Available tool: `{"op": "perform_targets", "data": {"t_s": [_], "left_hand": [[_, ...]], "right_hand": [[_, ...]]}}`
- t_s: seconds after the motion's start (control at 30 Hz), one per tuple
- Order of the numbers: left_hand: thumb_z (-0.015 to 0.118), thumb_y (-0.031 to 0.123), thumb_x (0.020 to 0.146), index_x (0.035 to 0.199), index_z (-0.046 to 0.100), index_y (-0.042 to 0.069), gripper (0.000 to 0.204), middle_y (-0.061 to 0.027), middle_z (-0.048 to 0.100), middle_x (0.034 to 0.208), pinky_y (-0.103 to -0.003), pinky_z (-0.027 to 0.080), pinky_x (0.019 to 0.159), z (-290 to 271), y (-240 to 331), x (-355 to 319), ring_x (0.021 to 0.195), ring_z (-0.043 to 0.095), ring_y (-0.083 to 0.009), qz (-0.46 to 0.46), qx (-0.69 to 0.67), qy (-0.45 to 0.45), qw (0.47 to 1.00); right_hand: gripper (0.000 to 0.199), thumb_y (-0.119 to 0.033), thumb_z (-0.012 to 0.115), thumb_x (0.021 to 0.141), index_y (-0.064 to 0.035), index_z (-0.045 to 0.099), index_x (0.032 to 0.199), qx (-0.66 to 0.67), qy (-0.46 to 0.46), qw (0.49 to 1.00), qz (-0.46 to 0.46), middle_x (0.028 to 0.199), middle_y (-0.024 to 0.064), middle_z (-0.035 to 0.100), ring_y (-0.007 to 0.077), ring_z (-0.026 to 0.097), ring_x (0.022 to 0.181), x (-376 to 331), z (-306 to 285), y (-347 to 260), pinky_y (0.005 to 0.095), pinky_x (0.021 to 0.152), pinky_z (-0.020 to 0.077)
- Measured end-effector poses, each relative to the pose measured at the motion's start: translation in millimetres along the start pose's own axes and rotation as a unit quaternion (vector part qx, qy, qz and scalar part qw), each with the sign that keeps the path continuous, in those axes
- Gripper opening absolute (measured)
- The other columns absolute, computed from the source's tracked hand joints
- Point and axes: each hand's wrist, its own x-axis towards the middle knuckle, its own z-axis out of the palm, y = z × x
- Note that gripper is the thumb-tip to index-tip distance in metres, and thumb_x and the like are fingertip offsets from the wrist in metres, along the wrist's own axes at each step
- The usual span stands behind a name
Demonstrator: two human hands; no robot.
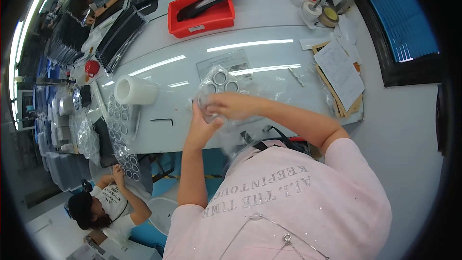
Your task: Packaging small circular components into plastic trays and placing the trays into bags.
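A clear plastic bag or film with several dark-edged round rings (219, 78) lies at the middle of the glass-topped table. My left hand (201, 127) is at its near left edge, thumb apart and fingers partly hidden behind the plastic, which it grips. My right hand (231, 105) reaches across over the near part of the rings. Its fingers are curled down and pressed together, and what they pinch is hidden. More loose clear plastic (233, 137) hangs blurred below my hands, over the table's front edge.
Left of my hands are a roll of translucent film (136, 90), a black hex key (162, 120) and a long strip of rings (120, 120). Beyond stand a red bin (201, 19) and pots (313, 12); papers (339, 74) lie right. A person (108, 197) sits at left.
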Motion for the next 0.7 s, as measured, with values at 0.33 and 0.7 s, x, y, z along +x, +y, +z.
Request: {"op": "perform_targets", "data": {"t_s": [0.33,0.7], "left_hand": [[0.065,0.015,0.088,0.096,0.059,0.004,0.015,-0.0054,0.065,0.089,-0.028,0.056,0.066,-84.9,-25.1,-38.9,0.081,0.066,-0.0163,-0.082,-0.128,0.197,0.969],[0.063,0.015,0.089,0.095,0.058,0.002,0.015,-0.0098,0.067,0.085,-0.025,0.055,0.054,-157.4,-38.6,-104.6,0.069,0.068,-0.0194,-0.165,-0.058,0.299,0.938]], "right_hand": [[0.026,-0.028,0.062,0.086,-0.0022,0.063,0.082,-0.031,-0.037,0.983,0.18,0.062,0.0013,0.054,0.0093,0.051,0.057,-4.4,-68.1,46.7,0.0279,0.053,0.0423],[0.021,-0.019,0.062,0.082,0.0011,0.062,0.077,-0.201,0.15,0.915,0.316,0.063,0.007,0.058,0.0147,0.056,0.052,-67.3,-161.8,47.2,0.0302,0.05,0.0439]]}}
